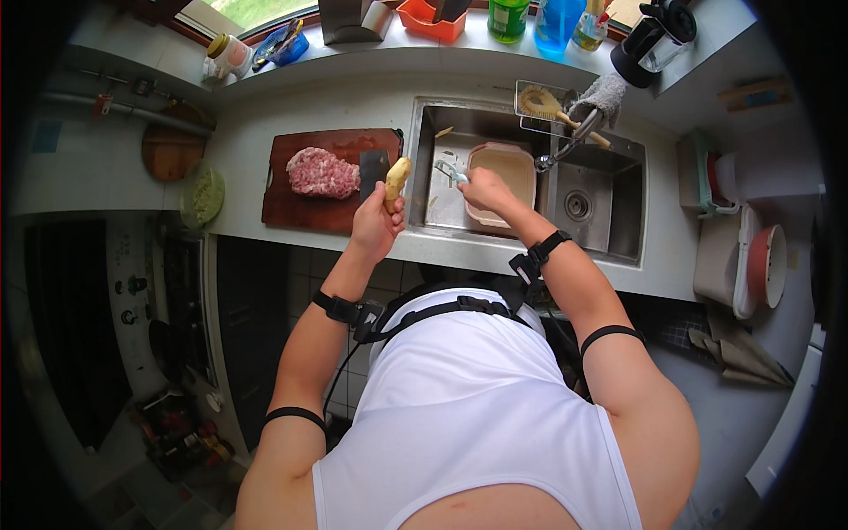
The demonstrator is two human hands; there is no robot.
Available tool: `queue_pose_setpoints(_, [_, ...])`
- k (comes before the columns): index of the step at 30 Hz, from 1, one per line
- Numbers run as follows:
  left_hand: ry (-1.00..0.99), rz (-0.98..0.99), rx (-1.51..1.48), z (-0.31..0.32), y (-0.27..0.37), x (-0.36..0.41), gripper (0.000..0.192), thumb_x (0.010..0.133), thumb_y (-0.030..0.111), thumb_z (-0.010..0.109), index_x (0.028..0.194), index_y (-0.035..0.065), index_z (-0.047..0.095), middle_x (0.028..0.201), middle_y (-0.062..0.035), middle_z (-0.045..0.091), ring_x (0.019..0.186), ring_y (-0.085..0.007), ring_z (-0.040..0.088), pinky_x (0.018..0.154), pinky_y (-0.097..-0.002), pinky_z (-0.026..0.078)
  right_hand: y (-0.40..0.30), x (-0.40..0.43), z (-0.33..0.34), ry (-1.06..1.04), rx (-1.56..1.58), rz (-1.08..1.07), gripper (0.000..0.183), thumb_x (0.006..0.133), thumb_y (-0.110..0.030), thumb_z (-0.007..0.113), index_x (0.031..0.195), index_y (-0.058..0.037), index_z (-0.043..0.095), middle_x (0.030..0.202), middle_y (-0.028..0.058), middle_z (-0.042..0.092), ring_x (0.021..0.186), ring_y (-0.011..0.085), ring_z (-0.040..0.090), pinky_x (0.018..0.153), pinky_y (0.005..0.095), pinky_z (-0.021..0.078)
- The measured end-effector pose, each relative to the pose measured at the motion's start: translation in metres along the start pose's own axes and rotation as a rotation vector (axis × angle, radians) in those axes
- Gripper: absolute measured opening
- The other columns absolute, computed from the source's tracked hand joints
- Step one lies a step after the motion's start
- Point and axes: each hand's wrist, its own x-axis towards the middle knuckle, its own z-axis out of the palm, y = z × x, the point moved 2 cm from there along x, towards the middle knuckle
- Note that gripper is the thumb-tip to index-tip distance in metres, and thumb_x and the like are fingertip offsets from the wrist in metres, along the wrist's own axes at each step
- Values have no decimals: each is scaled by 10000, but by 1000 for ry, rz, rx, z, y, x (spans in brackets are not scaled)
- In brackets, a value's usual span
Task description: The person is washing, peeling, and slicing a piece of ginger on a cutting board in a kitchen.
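Note:
My left hand [379, 222] holds a pale, knobbly piece of ginger root [397, 177] upright, near the right edge of a reddish wooden cutting board [305, 213]. Over the left sink basin [440, 215], my right hand [489, 191] grips a light blue peeler [453, 172], its head pointing left. Below that hand a beige plastic basin [507, 165] rests in the sink, and a few peel scraps lie on the steel around it. Ground meat [321, 173] is heaped on the board, beside the dark blade of a cleaver [373, 169], whose handle I cannot make out.
A faucet [576, 140] with a grey cloth [599, 99] on it reaches over the divider to the right basin [583, 199]. Behind it, a wire rack holds a brush [540, 104]. A green bowl [203, 194] stands left of the board. Bottles and a blender jug [656, 46] line the windowsill.

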Motion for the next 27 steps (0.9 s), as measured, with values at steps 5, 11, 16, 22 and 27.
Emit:
queue_pose_setpoints(5, [104,0,-48,3,4,-6,384,1055,464,360,1068,111,513,803,15,495,633,-90,437,546,-240,361,-16,-17,-4,-34,47,48,281,921,-287,597,919,-9,642,808,241,663,779,453,628,727,516,486])
queue_pose_setpoints(11, [94,1,-83,-3,0,6,371,1054,458,377,1054,114,517,801,3,526,618,-100,473,544,-242,392,-90,-39,-22,112,123,-348,188,905,-237,609,974,-61,612,794,182,660,753,389,647,672,484,505])
queue_pose_setpoints(16, [107,7,-80,-2,-5,9,337,1057,433,383,1059,121,511,791,0,523,612,-95,471,537,-243,392,-91,-42,-15,96,17,-359,166,901,-220,605,980,-75,597,788,174,658,735,371,652,639,478,512])
queue_pose_setpoints(22, [34,-31,-68,-9,-7,4,358,1057,436,379,1089,106,515,778,15,510,606,-83,460,541,-235,384,-79,-32,-13,159,53,-384,196,892,-243,605,905,-49,588,732,204,651,665,406,649,623,493,522])
queue_pose_setpoints(27, [-68,-46,-80,4,-1,-6,401,1051,444,385,1148,82,528,792,28,519,596,-76,449,545,-229,371,-4,-5,-5,-32,-41,65,286,905,-287,597,923,-6,646,799,248,668,754,452,648,715,532,518])
